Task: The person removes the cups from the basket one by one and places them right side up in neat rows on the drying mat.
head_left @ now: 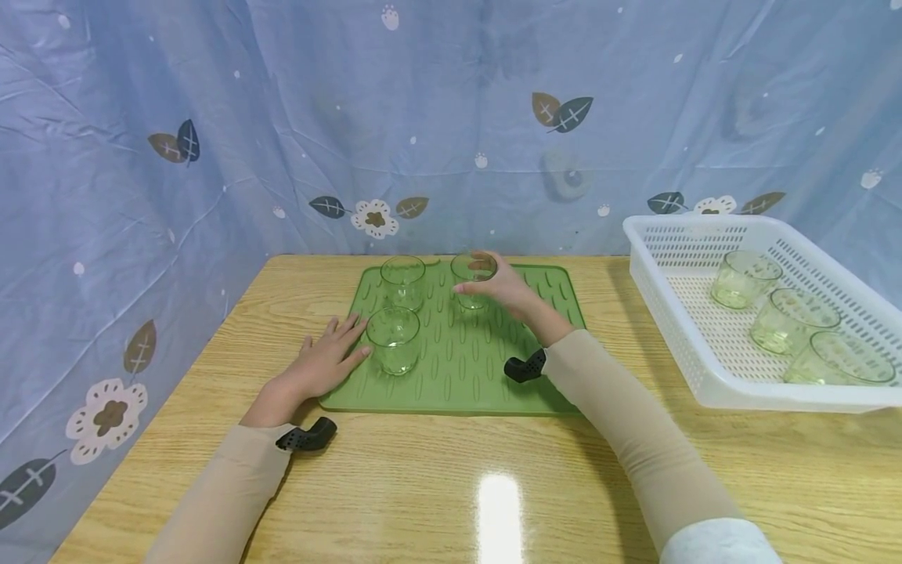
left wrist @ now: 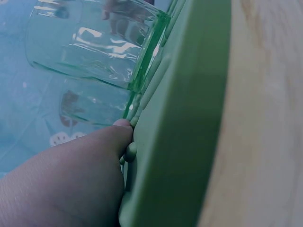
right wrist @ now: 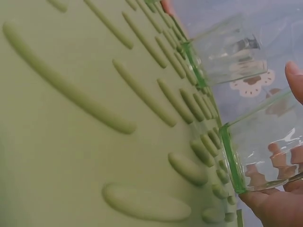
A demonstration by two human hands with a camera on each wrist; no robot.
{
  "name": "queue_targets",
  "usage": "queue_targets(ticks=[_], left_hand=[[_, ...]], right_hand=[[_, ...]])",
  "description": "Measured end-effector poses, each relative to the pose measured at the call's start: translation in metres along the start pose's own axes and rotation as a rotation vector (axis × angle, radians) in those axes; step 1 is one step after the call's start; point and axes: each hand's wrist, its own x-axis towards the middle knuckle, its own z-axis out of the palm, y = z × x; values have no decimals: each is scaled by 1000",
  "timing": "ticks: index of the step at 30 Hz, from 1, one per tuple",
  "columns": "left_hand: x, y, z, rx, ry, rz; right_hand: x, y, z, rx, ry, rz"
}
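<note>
At the back of a green ribbed drying mat, my right hand grips a clear greenish glass by its sides, thumb in front. In the right wrist view this glass is upright, its thick base close against the mat. My left hand lies with fingers spread on the mat's left edge. Beside its thumb stands another glass, upright, with a third glass behind it. The left wrist view shows the left hand with its thumb tip at the mat's ribs, below the nearer glass.
A white perforated plastic basket stands on the right of the wooden table. Three more glasses, among them a front one, are inside it. A blue patterned curtain hangs behind the table and along its left side.
</note>
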Motion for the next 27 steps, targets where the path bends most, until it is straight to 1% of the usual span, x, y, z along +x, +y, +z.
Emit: queue_targets(ticks=[10,17,27], left_hand=[[0,0,1,6,-3,-6],[0,1,1,8,-5,-9],[0,1,0,8,-1,-4]], right_hand=[[1,4,-1,-16,-1,29],[2,6,-1,-36,-20,45],[1,6,-2,-5,-48,37]])
